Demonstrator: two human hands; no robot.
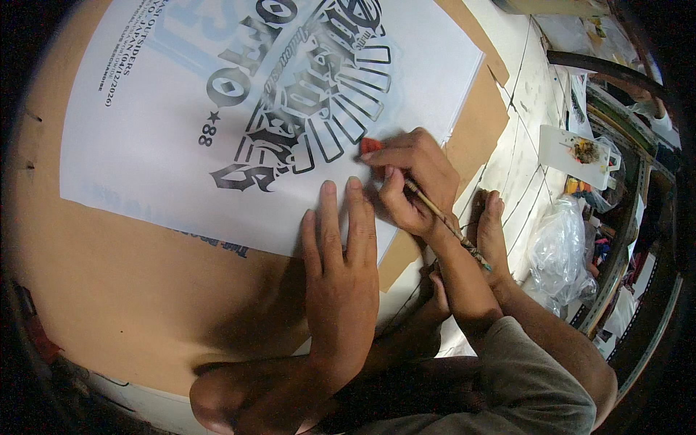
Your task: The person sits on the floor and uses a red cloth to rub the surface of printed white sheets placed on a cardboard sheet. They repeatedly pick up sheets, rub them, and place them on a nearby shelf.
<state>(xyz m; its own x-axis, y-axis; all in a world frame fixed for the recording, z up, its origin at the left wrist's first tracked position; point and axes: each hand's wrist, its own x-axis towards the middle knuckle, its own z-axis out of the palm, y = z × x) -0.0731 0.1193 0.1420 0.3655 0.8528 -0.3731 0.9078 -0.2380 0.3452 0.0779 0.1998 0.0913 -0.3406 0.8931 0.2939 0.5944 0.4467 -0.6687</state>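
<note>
A large white translucent sheet (145,138) bears black ornate lettering, a fan of outlined bars and fainter pale blue shapes. It lies on a piece of brown board (145,290). My left hand (339,261) rests flat at the sheet's lower edge, fingers stretched out and slightly apart, holding nothing. Beside it, my right hand (417,181) is closed, its fingertips low over the sheet near the end of the outlined bars. A small red piece (371,146), its kind unclear, shows at those fingertips. Through the same hand runs a thin paint-stained brush (453,228), its rear end pointing toward my forearm.
My bare foot (493,232) is on the white tiled floor (518,159) right of the board. Farther right are a clear plastic bag (562,254), a white stained plastic container (576,156) and a metal-framed rack (616,279) with clutter. Blue lettering shows under the sheet's lower edge.
</note>
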